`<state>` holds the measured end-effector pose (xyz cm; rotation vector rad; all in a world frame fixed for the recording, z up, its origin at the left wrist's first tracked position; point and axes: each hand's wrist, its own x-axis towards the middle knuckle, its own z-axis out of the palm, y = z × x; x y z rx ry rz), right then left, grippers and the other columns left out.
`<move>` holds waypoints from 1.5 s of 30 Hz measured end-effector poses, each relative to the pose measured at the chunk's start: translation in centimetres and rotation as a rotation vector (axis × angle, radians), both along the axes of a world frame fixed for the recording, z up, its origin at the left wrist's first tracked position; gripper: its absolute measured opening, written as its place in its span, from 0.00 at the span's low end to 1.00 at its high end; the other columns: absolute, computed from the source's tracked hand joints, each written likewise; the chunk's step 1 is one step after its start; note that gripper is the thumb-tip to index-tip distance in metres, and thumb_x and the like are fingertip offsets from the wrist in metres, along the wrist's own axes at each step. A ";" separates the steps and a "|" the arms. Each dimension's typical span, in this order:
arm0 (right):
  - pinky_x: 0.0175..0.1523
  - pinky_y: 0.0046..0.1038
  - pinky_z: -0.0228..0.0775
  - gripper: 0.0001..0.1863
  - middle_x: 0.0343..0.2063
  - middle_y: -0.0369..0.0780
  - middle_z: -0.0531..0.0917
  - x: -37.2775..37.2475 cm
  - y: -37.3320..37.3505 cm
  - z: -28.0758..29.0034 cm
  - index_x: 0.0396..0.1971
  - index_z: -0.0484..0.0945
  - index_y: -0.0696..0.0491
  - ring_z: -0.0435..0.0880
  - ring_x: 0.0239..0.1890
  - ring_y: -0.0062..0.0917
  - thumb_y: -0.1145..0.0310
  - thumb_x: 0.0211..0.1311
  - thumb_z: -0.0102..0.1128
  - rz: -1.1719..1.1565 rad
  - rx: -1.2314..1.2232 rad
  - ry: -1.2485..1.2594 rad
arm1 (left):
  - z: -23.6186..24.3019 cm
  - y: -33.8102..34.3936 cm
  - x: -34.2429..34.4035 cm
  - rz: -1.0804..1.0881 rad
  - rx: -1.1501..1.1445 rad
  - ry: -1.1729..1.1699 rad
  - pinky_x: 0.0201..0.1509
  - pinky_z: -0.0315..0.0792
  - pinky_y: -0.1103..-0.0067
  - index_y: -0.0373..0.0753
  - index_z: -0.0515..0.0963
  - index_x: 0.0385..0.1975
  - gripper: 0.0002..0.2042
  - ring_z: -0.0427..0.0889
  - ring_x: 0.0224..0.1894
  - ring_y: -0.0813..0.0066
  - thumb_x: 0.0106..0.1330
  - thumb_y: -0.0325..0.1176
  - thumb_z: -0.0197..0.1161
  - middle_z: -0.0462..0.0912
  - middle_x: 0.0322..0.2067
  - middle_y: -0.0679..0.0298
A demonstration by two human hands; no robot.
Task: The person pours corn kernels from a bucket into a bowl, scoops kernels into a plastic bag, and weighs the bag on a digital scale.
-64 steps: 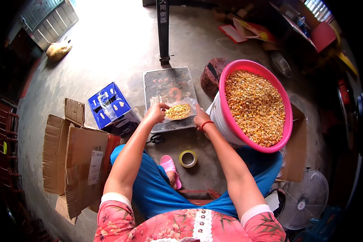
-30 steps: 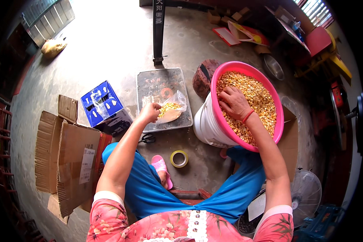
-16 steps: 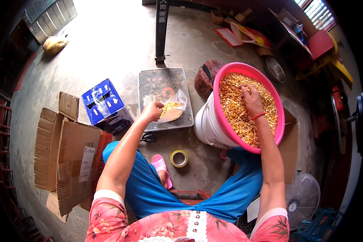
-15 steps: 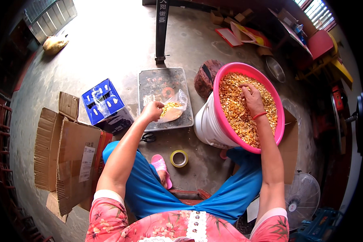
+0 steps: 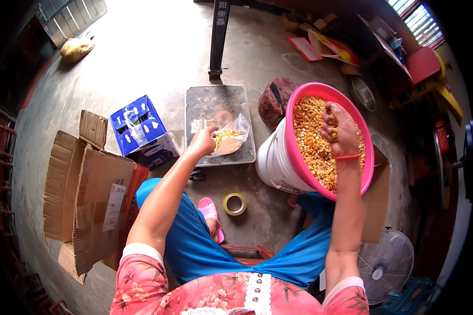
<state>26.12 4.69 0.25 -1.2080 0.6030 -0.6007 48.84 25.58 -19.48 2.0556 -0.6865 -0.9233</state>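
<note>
Seated person's left hand [image 5: 204, 140] pinches open a clear bag [image 5: 229, 139], only partly filled with corn, on a floor scale [image 5: 205, 107], while the right hand [image 5: 340, 131] closes on kernels above the full pink basin [image 5: 367, 173].

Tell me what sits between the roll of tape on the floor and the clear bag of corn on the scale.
In the head view, between the tape roll and the bag of corn lie bare concrete floor and the near edge of the scale platform; nothing else.
</note>
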 end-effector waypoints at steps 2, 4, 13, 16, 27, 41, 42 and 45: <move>0.11 0.11 0.53 0.08 0.18 0.32 0.69 2.8 4.2 -0.1 0.31 0.70 0.53 0.62 0.11 0.09 0.64 0.63 0.46 0.137 0.086 -0.065 | -0.5 0.2 0.1 0.037 0.010 -0.064 0.20 0.74 0.76 0.43 0.65 0.54 0.30 0.78 0.19 0.72 0.45 0.16 0.45 0.77 0.38 0.52; 0.12 0.12 0.54 0.08 0.18 0.32 0.69 5.7 7.5 -2.5 0.31 0.70 0.53 0.63 0.12 0.10 0.64 0.63 0.46 0.214 0.210 -0.034 | -0.7 0.0 0.0 0.063 0.008 -0.105 0.20 0.74 0.76 0.45 0.64 0.55 0.32 0.78 0.19 0.70 0.44 0.16 0.45 0.77 0.36 0.50; 0.13 0.18 0.59 0.09 0.18 0.37 0.71 15.9 9.3 -25.6 0.34 0.68 0.55 0.66 0.12 0.18 0.65 0.62 0.43 0.316 0.929 0.199 | -1.7 -0.3 0.0 0.136 0.020 -0.221 0.21 0.74 0.74 0.47 0.62 0.57 0.32 0.79 0.24 0.67 0.46 0.18 0.49 0.77 0.36 0.49; 0.13 0.20 0.61 0.09 0.17 0.37 0.73 17.5 9.4 -32.1 0.32 0.70 0.53 0.70 0.12 0.21 0.64 0.61 0.43 0.260 0.934 0.338 | -0.5 -0.2 -0.1 0.126 0.041 -0.167 0.33 0.71 0.71 0.46 0.62 0.57 0.30 0.77 0.34 0.61 0.47 0.24 0.51 0.76 0.40 0.49; 0.43 0.39 0.72 0.17 0.36 0.42 0.77 19.5 7.9 -30.3 0.38 0.71 0.52 0.78 0.38 0.33 0.55 0.58 0.45 0.063 0.837 0.494 | 0.0 -0.1 0.9 0.079 0.084 -0.093 0.50 0.67 0.67 0.44 0.61 0.56 0.28 0.73 0.48 0.53 0.50 0.29 0.50 0.74 0.44 0.48; 0.15 0.18 0.58 0.07 0.13 0.29 0.64 3.7 11.4 -27.8 0.34 0.72 0.51 0.60 0.12 0.13 0.72 0.62 0.42 0.144 -0.029 0.488 | 1.7 0.4 1.0 0.128 0.160 -0.334 0.52 0.66 0.66 0.43 0.64 0.54 0.24 0.72 0.49 0.54 0.53 0.31 0.48 0.74 0.45 0.51; 0.17 0.19 0.60 0.07 0.15 0.30 0.68 0.4 11.8 -30.3 0.35 0.72 0.51 0.65 0.14 0.14 0.71 0.61 0.43 0.228 -0.094 0.500 | 2.0 0.5 0.9 0.143 0.158 -0.340 0.51 0.66 0.66 0.43 0.64 0.54 0.24 0.72 0.49 0.54 0.53 0.32 0.48 0.74 0.45 0.51; 0.25 0.23 0.66 0.12 0.23 0.35 0.76 -12.9 12.6 -41.5 0.36 0.73 0.53 0.73 0.21 0.18 0.71 0.50 0.52 0.390 -0.645 0.637 | 0.7 -0.4 0.7 0.182 0.053 -0.442 0.50 0.66 0.65 0.43 0.63 0.54 0.23 0.72 0.49 0.54 0.54 0.33 0.48 0.73 0.45 0.50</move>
